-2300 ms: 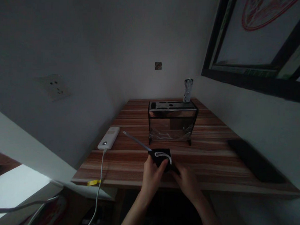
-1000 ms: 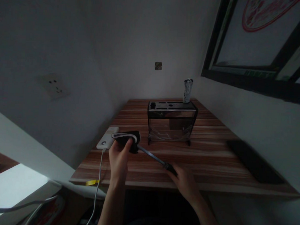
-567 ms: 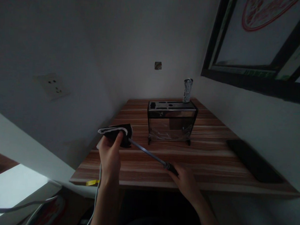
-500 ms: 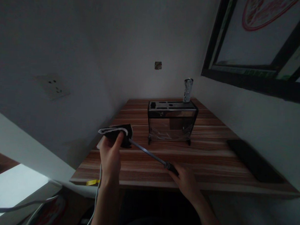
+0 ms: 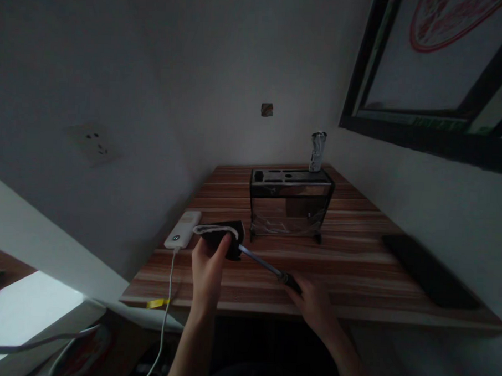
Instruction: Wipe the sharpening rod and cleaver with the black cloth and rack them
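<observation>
My left hand [image 5: 208,264] is closed around a folded black cloth [image 5: 222,234] with a white edge. Out of the cloth's right side comes a thin metal rod [image 5: 260,260]; its far end is hidden in the folds. The rod's black handle [image 5: 292,282] is gripped by my right hand [image 5: 312,301], so the rod slopes down toward me. Both hands are above the near part of the wood-grain table [image 5: 347,275]. Behind them stands a fish-tank-like clear box [image 5: 289,212] with a black frame and slotted top.
A white power bank [image 5: 184,229] with a cable [image 5: 169,284] lies at the table's left. Yellow tape [image 5: 158,303] marks the front edge. At the right is a flat black object [image 5: 428,270]. A wrapped cylinder [image 5: 317,152] rises at the box's back right.
My left hand and the cloth have slid right along the rod, toward the handle, leaving less rod showing. The power bank is now uncovered. My right hand has barely moved.
</observation>
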`<state>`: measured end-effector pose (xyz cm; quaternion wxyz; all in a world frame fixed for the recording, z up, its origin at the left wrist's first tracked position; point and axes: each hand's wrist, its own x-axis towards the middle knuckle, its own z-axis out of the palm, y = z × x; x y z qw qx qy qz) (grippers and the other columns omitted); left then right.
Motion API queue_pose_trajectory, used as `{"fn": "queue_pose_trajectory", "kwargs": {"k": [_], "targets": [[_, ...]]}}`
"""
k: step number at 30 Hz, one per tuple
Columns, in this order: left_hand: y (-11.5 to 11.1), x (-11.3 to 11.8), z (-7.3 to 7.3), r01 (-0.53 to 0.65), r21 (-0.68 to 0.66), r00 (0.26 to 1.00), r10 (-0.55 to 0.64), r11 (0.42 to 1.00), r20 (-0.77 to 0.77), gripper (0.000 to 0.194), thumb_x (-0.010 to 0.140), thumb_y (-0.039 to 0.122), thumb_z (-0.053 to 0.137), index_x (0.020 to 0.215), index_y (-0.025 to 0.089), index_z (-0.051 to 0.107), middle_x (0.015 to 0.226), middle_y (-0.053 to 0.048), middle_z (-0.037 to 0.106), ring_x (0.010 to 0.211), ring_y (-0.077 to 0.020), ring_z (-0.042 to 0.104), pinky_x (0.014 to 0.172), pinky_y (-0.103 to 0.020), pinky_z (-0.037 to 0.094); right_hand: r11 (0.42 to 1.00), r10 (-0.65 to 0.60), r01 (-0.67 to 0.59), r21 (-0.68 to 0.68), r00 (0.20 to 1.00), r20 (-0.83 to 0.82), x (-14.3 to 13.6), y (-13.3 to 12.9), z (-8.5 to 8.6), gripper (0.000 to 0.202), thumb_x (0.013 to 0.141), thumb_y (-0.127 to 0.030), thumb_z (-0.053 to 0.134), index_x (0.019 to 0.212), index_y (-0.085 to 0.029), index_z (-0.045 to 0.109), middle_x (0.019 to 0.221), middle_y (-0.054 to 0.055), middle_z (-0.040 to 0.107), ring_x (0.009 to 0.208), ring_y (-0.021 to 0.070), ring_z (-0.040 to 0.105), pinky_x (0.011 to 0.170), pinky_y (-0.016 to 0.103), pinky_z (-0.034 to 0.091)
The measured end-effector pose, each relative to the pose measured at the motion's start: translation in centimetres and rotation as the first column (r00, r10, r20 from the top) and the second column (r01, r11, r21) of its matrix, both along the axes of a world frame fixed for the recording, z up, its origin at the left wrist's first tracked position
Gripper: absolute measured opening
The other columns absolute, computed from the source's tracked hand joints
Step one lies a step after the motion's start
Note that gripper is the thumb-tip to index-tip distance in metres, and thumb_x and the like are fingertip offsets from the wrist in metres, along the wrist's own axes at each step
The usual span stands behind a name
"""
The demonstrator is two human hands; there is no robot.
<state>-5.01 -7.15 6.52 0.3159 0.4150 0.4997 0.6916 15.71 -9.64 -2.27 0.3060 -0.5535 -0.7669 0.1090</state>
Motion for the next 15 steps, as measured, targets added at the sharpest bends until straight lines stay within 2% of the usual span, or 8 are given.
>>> {"fn": "queue_pose_trajectory", "kwargs": {"k": [6,12,15], "targets": [[-0.6,2.0,-1.6,0.158,-0.072,0.987,-0.159,0.985,-0.014,0.032,0.066,0.036,0.066,0.086,0.011,0.061,0.081,-0.007,0.067,0.076,-0.0196,0.063,0.066,-0.029,0.051,1.000,0.009,-0.010,-0.028,0.999,-0.041,-0.1,0.0,0.4,0.023,0.078,-0.022,0.053,0.100,-0.020,0.062,0.092,0.008,0.068,0.083,0.0242,0.064,0.072,0.034,0.048],[-1.5,5.1,-4.2,0.298,-0.163,0.926,-0.326,0.941,-0.191,0.025,0.067,0.033,0.065,0.082,0.014,0.062,0.082,-0.008,0.068,0.080,-0.0197,0.063,0.073,-0.028,0.048,0.997,0.027,-0.032,-0.075,0.997,-0.069,-0.1,0.0,0.7,0.027,0.077,-0.017,0.052,0.103,-0.021,0.059,0.096,0.007,0.068,0.085,0.0239,0.063,0.072,0.033,0.047],[-1.9,6.3,-5.2,0.303,-0.171,0.923,-0.333,0.938,-0.193,0.027,0.069,0.033,0.063,0.090,0.015,0.059,0.088,-0.008,0.067,0.084,-0.0197,0.063,0.075,-0.028,0.047,0.997,0.023,-0.027,-0.072,0.998,-0.061,0.0,-0.1,0.8,0.026,0.076,-0.015,0.052,0.100,-0.021,0.060,0.096,0.007,0.067,0.087,0.0239,0.063,0.074,0.033,0.046]]}}
